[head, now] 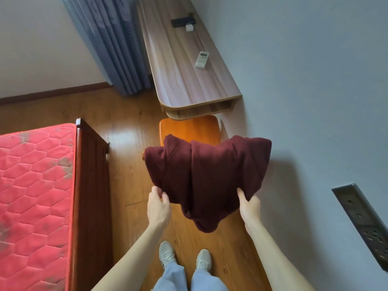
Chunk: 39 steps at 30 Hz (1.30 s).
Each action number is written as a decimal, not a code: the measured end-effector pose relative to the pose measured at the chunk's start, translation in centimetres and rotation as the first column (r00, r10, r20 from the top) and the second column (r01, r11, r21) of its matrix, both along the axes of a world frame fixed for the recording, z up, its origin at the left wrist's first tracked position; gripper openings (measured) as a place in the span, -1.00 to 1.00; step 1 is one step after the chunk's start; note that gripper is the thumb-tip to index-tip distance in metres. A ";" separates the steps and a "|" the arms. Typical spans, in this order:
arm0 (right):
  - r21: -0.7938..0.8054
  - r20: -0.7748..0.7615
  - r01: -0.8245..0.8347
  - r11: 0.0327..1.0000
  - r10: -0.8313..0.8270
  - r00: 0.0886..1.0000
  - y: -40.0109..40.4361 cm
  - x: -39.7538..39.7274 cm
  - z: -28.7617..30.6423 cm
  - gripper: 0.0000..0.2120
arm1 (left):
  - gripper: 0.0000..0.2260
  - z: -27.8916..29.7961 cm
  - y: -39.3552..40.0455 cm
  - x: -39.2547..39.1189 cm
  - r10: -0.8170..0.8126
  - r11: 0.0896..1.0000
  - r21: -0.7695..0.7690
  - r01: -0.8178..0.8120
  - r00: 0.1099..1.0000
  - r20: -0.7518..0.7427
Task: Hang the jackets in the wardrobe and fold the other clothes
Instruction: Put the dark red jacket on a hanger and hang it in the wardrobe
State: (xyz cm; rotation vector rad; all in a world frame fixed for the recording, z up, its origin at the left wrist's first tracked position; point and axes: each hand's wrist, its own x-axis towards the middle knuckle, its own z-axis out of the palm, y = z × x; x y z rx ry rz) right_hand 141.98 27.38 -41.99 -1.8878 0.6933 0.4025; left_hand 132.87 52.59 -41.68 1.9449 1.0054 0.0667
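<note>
While I'm pinching the folded maroon garment (206,177) at its near corners, left hand (158,206) and right hand (249,206), above the floor, its sagging middle is risking unfolding.

Red quilted mattress (35,185) on the left, sitting in a dark wooden bed frame (92,185). Long pale woodgrain wall shelf (180,66) runs along the grey wall, with a white remote control (202,60), a small white cube (189,27) and a flat black device (183,21) on top. Orange wooden chair (189,129) tucked just below it, blue-grey pleated curtain (111,45) behind, and a black power strip (365,225) on the right
</note>
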 end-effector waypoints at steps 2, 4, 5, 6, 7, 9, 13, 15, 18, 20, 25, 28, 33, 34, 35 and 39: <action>-0.028 0.082 -0.031 0.999 0.033 0.996 -0.6 -0.7 1.2 -0.76 | -0.93 1.2 -0.6 -1.2 0.012 0.999 0.043 -0.013 0.999 0.032; -0.068 0.182 -0.062 0.996 0.074 0.980 -1.0 -1.1 2.8 -0.81 | -0.92 2.7 -1.0 -2.3 0.023 0.996 0.079 -0.030 0.996 0.086; -0.083 0.231 -0.076 0.994 0.094 0.968 -1.1 -1.2 3.8 -0.80 | -0.91 3.6 -1.0 -2.7 0.029 0.996 0.085 -0.040 0.992 0.119; -0.083 0.278 -0.091 0.992 0.111 0.954 -1.1 -1.1 4.8 -0.78 | -0.91 4.5 -1.0 -2.9 0.034 0.995 0.086 -0.048 0.987 0.155; -0.071 0.324 -0.111 0.991 0.128 0.937 -1.1 -0.9 6.0 -0.75 | -0.91 5.5 -0.8 -2.9 0.037 0.995 0.085 -0.055 0.981 0.192; -0.016 0.398 -0.168 0.986 0.160 0.903 -0.6 0.1 8.5 -0.72 | -0.90 7.6 -0.1 -2.6 0.045 0.994 0.080 -0.068 0.965 0.259; 0.109 0.476 -0.274 0.956 0.191 0.858 1.6 3.6 13.9 -0.59 | -0.85 11.8 2.3 -1.2 0.039 0.995 0.069 -0.067 0.936 0.351; 0.127 0.504 -0.320 0.939 0.216 0.836 3.0 5.3 16.7 -0.62 | -0.84 13.9 3.9 -0.6 0.046 0.995 0.068 -0.078 0.923 0.382; 0.130 0.570 -0.395 0.910 0.257 0.780 5.6 6.9 21.1 -0.71 | -0.82 17.0 7.1 -0.4 0.079 0.990 0.071 -0.121 0.899 0.432; 0.129 0.614 -0.446 0.886 0.282 0.737 7.6 7.4 24.0 -0.74 | -0.84 19.1 9.3 -0.5 0.091 0.986 0.079 -0.145 0.877 0.473; 0.104 0.676 -0.522 0.847 0.325 0.662 12.0 7.3 30.2 -0.74 | -0.84 23.9 14.0 -1.8 0.148 0.972 0.071 -0.226 0.815 0.561; 0.052 0.713 -0.579 0.814 0.376 0.592 14.9 6.4 33.4 -0.70 | -0.87 26.2 16.9 -3.5 0.234 0.958 -0.009 -0.288 0.757 0.610; 0.105 0.741 -0.627 0.772 0.360 0.567 21.0 3.9 39.4 -0.70 | -0.86 30.2 21.2 -6.7 0.380 0.907 -0.139 -0.397 0.631 0.677; 0.158 0.738 -0.626 0.763 0.330 0.588 22.5 3.4 40.6 -0.72 | -0.87 30.9 21.8 -7.5 0.368 0.911 -0.136 -0.389 0.620 0.693; 0.228 0.731 -0.621 0.750 0.289 0.618 23.9 2.9 41.9 -0.75 | -0.90 31.4 22.2 -8.3 0.341 0.924 -0.131 -0.360 0.617 0.709; 0.416 0.689 -0.613 0.672 0.207 0.694 30.0 0.6 45.9 -0.77 | -0.83 31.6 22.0 -11.1 0.176 0.982 -0.087 -0.165 0.670 0.721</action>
